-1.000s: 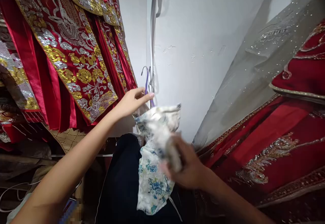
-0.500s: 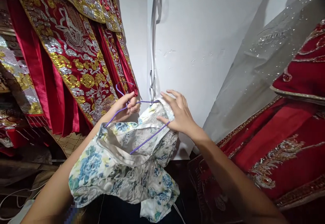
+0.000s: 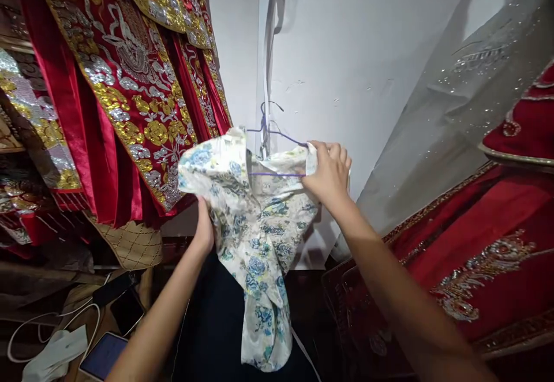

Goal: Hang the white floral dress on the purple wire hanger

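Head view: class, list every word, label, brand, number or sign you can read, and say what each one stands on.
No readable text anywhere.
Floral garment: blue flower print, no lettering visible.
Red embroidered garment: gold and silver motifs, no legible words.
Device screen at lower left: too small and blurred to tell whether it shows text.
White item beside it: any marking is too faint to read.
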### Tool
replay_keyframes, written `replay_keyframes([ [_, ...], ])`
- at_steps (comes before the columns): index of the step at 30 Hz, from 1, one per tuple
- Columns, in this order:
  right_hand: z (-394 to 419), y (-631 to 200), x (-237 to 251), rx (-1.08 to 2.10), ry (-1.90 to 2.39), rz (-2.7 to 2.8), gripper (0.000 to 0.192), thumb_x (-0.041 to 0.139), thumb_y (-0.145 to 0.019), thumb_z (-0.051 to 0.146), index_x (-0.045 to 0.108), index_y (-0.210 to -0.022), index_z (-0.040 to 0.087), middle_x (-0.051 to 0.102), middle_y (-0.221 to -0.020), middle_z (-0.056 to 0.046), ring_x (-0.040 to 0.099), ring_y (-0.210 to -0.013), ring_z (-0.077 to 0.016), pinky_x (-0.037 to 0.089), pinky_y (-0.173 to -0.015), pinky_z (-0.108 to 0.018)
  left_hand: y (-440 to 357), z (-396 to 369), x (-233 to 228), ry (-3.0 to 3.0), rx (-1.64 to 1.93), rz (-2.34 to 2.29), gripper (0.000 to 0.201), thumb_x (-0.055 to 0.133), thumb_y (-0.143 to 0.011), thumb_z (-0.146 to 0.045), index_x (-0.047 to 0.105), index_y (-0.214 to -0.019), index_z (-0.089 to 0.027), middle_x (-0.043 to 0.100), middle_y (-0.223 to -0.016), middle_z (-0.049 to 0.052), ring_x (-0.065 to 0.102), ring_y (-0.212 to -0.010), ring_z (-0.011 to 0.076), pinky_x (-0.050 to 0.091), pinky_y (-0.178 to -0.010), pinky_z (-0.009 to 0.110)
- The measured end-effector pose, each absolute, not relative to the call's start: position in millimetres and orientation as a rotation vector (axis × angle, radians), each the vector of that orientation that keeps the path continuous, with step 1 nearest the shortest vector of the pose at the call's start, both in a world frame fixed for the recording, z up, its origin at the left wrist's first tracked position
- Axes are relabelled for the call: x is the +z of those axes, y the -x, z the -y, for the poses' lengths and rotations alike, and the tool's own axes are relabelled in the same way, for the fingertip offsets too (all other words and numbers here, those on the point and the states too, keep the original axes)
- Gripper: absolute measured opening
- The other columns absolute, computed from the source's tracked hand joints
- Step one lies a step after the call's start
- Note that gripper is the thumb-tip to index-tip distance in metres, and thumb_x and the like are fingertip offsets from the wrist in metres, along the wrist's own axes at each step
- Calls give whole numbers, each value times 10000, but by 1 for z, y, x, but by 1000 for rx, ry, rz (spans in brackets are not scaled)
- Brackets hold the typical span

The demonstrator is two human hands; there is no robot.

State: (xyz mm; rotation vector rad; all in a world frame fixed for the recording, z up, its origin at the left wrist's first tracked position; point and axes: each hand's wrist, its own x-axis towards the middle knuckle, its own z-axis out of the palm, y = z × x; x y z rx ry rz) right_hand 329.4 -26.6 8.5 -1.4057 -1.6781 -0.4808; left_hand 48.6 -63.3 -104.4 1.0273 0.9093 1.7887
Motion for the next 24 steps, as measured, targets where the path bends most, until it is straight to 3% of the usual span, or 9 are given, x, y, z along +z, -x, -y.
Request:
replay_keyframes([
  [4,48,-305,-24,-75,1118,1862,732,547,-672,70,500,-1391,199,521,-1337,-162,456,-1285,-358,384,-1045,-545,-77,97,-168,-1042,1533,-1105,613,785,-728,-582,711,-1162,-155,689,-1287,136,578,-1296,332,403,-1145,463],
  [7,54,-286,-36,707,772,1919,582,509,-763,108,541,-1335,209,672,-1123,-114,654,-1014,-265,522,-882,-449,-98,110,-193,-973,1442,-1107,617,799,-755,-485,676,-1246,-133,665,-1322,163,610,-1257,342,423,-1122,489],
  [10,67,-278,-59,1217,538,1676,364,595,-830,268,619,-1186,197,708,-869,-65,673,-736,-219,545,-714,-385,-104,118,-199,-863,1438,-1135,639,754,-812,-491,615,-1348,-172,594,-1423,144,548,-1335,328,401,-1147,470],
  [14,100,-271,-132,1088,809,1133,197,604,-871,402,632,-939,220,607,-681,5,542,-578,-154,430,-555,-286,-93,134,-198,-719,1454,-1164,663,722,-840,-513,558,-1407,-212,553,-1473,116,498,-1386,306,378,-1171,441],
  [17,114,-259,-181,1131,1076,1352,358,575,-897,528,576,-728,212,519,-572,29,428,-503,-129,338,-521,-274,-90,146,-197,-752,1418,-1092,663,706,-859,-503,530,-1434,-224,537,-1491,104,489,-1395,290,354,-1189,421],
  [20,114,-251,-191,1166,1074,1541,434,517,-933,545,520,-656,211,510,-568,25,453,-547,-133,350,-572,-269,-92,151,-197,-812,1362,-1041,663,700,-866,-496,518,-1444,-227,524,-1502,111,479,-1403,289,334,-1198,423],
  [24,113,-255,-173,1127,1085,1516,362,519,-926,477,557,-684,211,480,-572,32,435,-553,-136,323,-559,-263,-92,150,-199,-880,1372,-1077,633,710,-858,-477,531,-1412,-228,539,-1483,122,475,-1404,288,323,-1200,421],
])
